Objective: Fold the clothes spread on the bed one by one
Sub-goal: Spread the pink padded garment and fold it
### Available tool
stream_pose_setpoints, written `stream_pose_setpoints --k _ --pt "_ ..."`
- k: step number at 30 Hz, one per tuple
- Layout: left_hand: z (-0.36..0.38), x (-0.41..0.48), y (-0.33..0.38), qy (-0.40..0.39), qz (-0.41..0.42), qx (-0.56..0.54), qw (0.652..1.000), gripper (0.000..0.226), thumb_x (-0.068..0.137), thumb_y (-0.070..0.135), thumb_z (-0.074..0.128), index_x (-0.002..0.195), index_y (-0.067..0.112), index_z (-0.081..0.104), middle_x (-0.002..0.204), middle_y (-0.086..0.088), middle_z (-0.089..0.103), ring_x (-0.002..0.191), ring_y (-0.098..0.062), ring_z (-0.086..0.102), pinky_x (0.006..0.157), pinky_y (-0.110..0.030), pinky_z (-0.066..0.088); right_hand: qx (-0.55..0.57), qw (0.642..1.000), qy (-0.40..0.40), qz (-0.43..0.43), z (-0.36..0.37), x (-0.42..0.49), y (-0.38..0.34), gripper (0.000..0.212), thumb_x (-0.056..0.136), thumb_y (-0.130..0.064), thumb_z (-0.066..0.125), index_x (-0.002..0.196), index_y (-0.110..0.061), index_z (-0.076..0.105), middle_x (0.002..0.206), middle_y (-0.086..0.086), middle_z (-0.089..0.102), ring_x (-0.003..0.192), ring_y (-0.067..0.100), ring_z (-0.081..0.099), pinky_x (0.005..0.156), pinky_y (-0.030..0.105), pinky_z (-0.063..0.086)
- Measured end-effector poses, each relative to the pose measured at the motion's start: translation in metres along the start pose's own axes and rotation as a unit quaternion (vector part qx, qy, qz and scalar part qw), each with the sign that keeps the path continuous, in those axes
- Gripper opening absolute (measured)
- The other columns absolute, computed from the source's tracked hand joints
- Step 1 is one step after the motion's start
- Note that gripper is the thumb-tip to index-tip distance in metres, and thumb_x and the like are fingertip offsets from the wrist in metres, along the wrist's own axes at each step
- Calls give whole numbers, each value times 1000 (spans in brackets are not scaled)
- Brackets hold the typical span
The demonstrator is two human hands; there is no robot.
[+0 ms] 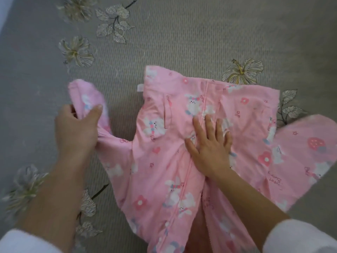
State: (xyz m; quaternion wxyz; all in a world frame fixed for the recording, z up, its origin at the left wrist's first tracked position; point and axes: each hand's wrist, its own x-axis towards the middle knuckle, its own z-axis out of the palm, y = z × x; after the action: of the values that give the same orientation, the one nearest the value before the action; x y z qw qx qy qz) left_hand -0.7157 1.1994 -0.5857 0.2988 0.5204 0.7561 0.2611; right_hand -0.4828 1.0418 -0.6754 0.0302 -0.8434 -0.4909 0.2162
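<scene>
Pink jacket [182, 143] lies front up on the bed [182, 33]. Left hand [76, 128] pinches the sleeve [89, 101], lifted; right hand [209, 143] lies flat, fingers straight, pinning the zip line. Sleeve fold looks under way; next, bring that sleeve across the front.
</scene>
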Motion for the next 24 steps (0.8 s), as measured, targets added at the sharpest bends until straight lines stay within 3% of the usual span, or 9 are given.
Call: stream_pose_setpoints --k 4,7,9,11,14,17,20,22,24 --pt "24 -3 -4 91 70 195 974 65 84 30 61 138 5 34 138 -24 39 128 -39 35 96 -51 33 19 999 11 -37 -8 6 -4 65 96 -56 29 151 -40 -2 161 -7 -5 147 21 -13 114 48 -5" --pt "59 -19 8 -61 189 213 957 75 87 55 43 146 11 27 144 -21 34 132 -35 31 103 -53 23 146 985 92 -26 -19 8 1 66 98 -42 38 154 -25 6 162 -5 3 148 11 -3 116 37 -3" --pt "86 -18 11 -177 138 237 945 84 87 63 46 150 17 14 146 -20 35 134 -36 31 107 -55 19 137 986 95 6 -28 16 8 67 98 -39 38 154 -17 8 162 -1 5 148 12 -1 116 35 -4" --pt "105 -14 14 -217 113 229 942 72 90 46 53 147 16 21 138 -20 45 126 -40 43 107 -57 27 74 997 25 -7 -35 30 15 65 100 -41 34 153 -15 9 162 3 8 148 14 0 118 38 -3" --pt "116 -4 15 -84 127 106 983 41 94 19 50 133 8 43 126 -18 55 115 -38 51 97 -39 35 -8 993 -33 -110 -50 57 23 55 103 -37 29 153 -21 14 161 0 10 149 17 1 117 36 0" --pt "117 -7 16 -13 139 135 981 52 95 22 47 143 8 33 139 -23 39 126 -37 37 101 -39 26 -11 993 42 -108 -67 65 32 52 102 -31 31 152 -20 20 161 1 13 149 21 1 117 38 -4" --pt "112 -42 6 -113 344 219 906 59 95 48 35 149 26 27 156 -12 14 142 -30 14 113 -39 7 -8 984 174 -41 -67 30 45 56 97 -29 37 150 -15 27 159 9 18 148 28 5 117 40 -9" --pt "110 -74 -14 -230 444 254 828 60 92 58 28 148 39 23 161 0 -5 148 -22 -5 115 -36 -5 -44 988 141 -35 -54 -1 45 59 96 -35 36 151 -18 25 159 10 16 148 30 4 117 42 -11" --pt "114 -93 -41 -263 461 307 790 65 92 64 19 151 38 9 161 0 -9 148 -23 -9 117 -48 0 -101 990 65 -69 -35 -16 44 57 99 -40 31 153 -24 19 160 7 13 148 29 2 118 43 -12"
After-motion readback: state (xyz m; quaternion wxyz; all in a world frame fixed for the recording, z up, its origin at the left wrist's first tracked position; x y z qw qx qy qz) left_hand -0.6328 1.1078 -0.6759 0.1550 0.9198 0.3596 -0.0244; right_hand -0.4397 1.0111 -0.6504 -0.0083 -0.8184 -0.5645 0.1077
